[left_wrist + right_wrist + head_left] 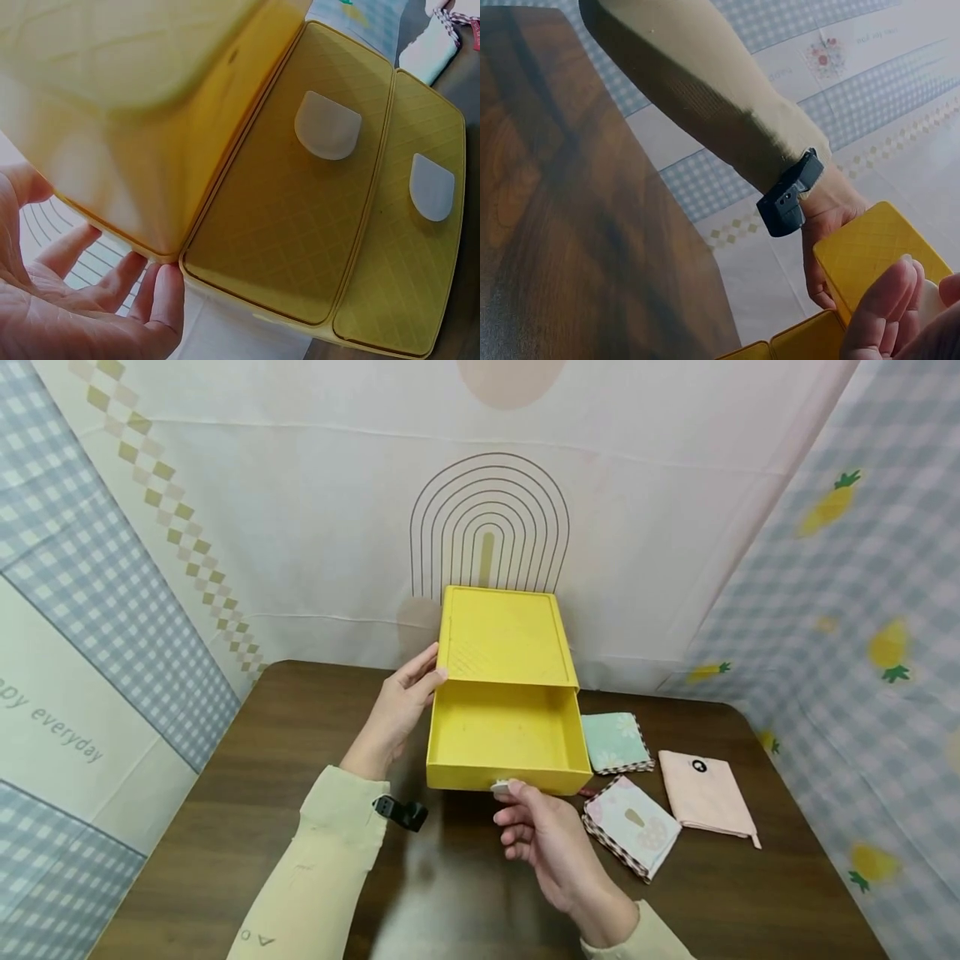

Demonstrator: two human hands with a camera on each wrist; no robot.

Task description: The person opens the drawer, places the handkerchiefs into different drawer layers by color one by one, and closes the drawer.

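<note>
A yellow drawer cabinet point(502, 631) stands at the back of the table. Its top drawer point(459, 777) is pulled out, and the drawer's yellow inside floor shows. My right hand point(551, 839) pinches the white pull point(500, 786) on the drawer front between thumb and fingers. On the cabinet's left side rests my left hand point(396, 714), with the thumb near the top front edge. In the left wrist view, its fingertips touch the side below the pulled-out drawer. Two lower drawer fronts point(262, 225) are pushed in, each with a white pull point(330, 126).
Right of the cabinet lie a mint folded cloth point(615, 742), a white patterned cloth point(637, 827) with a checked edge, and a pink cloth point(708, 789). Patterned fabric point(315, 510) hangs behind and beside the brown wooden table point(262, 777).
</note>
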